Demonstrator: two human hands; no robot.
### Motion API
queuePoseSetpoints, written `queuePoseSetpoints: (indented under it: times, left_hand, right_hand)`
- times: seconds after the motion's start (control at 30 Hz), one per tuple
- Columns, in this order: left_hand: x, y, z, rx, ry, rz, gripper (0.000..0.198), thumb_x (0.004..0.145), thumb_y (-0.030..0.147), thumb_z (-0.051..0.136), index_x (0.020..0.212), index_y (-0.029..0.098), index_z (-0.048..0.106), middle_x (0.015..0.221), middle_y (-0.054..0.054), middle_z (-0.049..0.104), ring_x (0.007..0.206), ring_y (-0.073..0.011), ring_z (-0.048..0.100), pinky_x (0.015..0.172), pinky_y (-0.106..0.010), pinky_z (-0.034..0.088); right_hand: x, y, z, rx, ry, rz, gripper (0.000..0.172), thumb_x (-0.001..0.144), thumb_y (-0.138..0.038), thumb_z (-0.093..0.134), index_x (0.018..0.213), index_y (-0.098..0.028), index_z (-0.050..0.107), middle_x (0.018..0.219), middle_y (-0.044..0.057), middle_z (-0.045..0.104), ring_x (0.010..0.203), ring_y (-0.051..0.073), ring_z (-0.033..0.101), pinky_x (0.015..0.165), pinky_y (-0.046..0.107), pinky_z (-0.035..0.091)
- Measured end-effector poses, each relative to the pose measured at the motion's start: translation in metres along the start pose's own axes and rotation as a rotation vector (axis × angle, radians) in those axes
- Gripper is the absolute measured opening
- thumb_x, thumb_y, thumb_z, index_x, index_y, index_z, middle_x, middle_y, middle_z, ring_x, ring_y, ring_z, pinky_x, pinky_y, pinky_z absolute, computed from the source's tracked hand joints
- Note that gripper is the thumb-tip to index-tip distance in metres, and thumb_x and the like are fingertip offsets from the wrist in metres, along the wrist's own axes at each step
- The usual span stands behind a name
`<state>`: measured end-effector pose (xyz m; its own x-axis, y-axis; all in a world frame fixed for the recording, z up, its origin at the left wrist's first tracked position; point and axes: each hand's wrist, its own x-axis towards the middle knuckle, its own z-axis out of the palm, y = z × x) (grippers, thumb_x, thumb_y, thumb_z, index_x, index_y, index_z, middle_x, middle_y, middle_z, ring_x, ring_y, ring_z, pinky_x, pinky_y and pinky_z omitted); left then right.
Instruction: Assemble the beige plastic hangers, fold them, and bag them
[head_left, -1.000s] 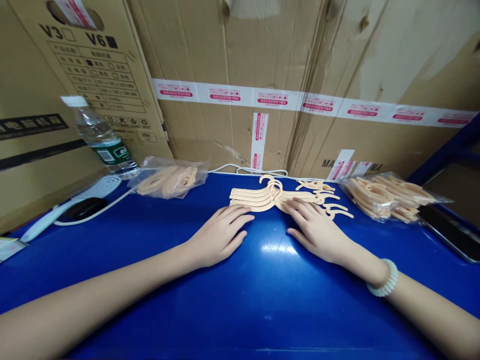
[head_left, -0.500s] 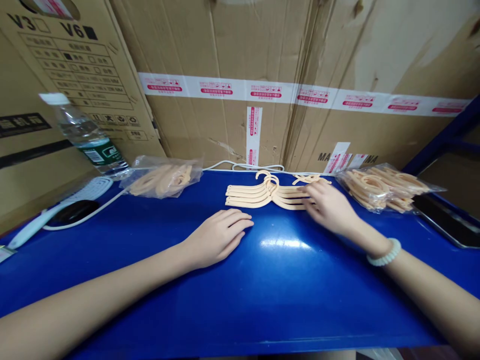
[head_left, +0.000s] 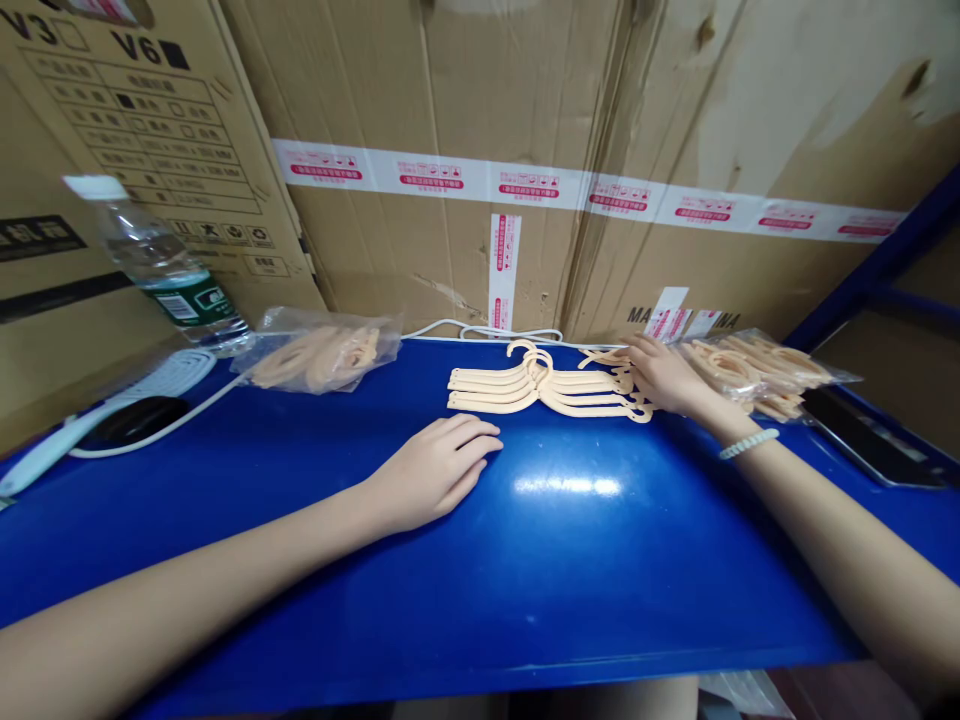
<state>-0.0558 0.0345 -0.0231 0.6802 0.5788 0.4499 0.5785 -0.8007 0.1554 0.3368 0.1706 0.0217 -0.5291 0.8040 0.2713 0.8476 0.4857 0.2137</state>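
Observation:
A small stack of peach plastic hangers (head_left: 525, 388) lies on the blue table (head_left: 570, 560) near the back wall. My left hand (head_left: 435, 472) rests flat on the table just in front of the stack, fingers stretched out and holding nothing. My right hand (head_left: 667, 378) lies at the stack's right end, fingers spread over a few loose hangers (head_left: 609, 357) beside it, touching them without a clear grip. A white bead bracelet (head_left: 748, 444) sits on my right wrist.
Two clear bags of the same hangers lie on the table, one at the back left (head_left: 319, 352), one at the right (head_left: 757, 372). A water bottle (head_left: 161, 268), a white cable (head_left: 480, 330), a black object (head_left: 133, 420) and a phone (head_left: 870, 440) are around. Cardboard boxes (head_left: 525, 150) wall the back.
My right hand has slid from the front of the stack to its right end, toward the loose hangers and the right bag. My left hand has stayed flat in place.

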Motion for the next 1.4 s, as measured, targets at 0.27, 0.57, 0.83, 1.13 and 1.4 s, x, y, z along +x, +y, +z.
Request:
queuePoseSetpoints:
  times: [0.27,0.57,0.83,1.13,1.4]
  left_hand:
    - [0.0,-0.001,0.001,0.014,-0.005,0.031,0.031,0.102,0.02,0.041,0.122,0.017,0.063,0.128,-0.012,0.067,0.118,-0.0272,0.062,0.101,-0.047,0.054]
    - [0.003,0.0,-0.004,-0.046,0.0,0.003,0.027,0.1,0.018,0.045,0.12,0.016,0.064,0.127,-0.013,0.068,0.118,-0.0279,0.063,0.101,-0.047,0.052]
    - [0.006,0.007,-0.01,-0.352,0.134,-0.086,0.022,0.096,0.016,0.052,0.114,0.018,0.065,0.12,-0.011,0.069,0.117,-0.0238,0.063,0.105,-0.042,0.049]
    - [0.012,0.022,-0.011,-0.859,0.094,-0.44,0.024,0.091,0.027,0.063,0.113,0.018,0.068,0.118,-0.013,0.071,0.106,-0.0252,0.067,0.093,-0.041,0.053]
    - [0.014,0.037,-0.01,-1.492,0.168,-0.7,0.047,0.08,0.053,0.08,0.106,0.015,0.068,0.094,-0.007,0.07,0.078,-0.0166,0.068,0.07,-0.029,0.055]
  right_hand:
    - [0.004,0.001,0.003,-0.066,-0.13,0.083,0.053,0.087,-0.002,0.037,0.135,-0.009,0.059,0.151,0.019,0.052,0.147,0.034,0.036,0.112,0.055,0.041]
    - [-0.002,0.004,0.0,-0.146,-0.088,-0.022,0.061,0.081,0.001,0.039,0.134,-0.012,0.065,0.146,0.014,0.058,0.143,0.035,0.042,0.108,0.056,0.044]
    - [-0.008,0.003,0.005,-0.061,-0.009,-0.041,0.05,0.09,-0.01,0.041,0.136,-0.006,0.061,0.141,0.02,0.06,0.136,0.035,0.051,0.109,0.052,0.046]
    - [-0.014,-0.065,-0.036,0.035,0.336,-0.161,0.047,0.097,-0.015,0.041,0.141,-0.003,0.053,0.145,0.024,0.055,0.135,0.036,0.051,0.107,0.055,0.047]
    - [-0.049,-0.187,-0.062,-0.007,0.29,-0.721,0.041,0.095,-0.009,0.05,0.134,-0.008,0.063,0.154,0.015,0.049,0.145,0.036,0.04,0.118,0.059,0.035]
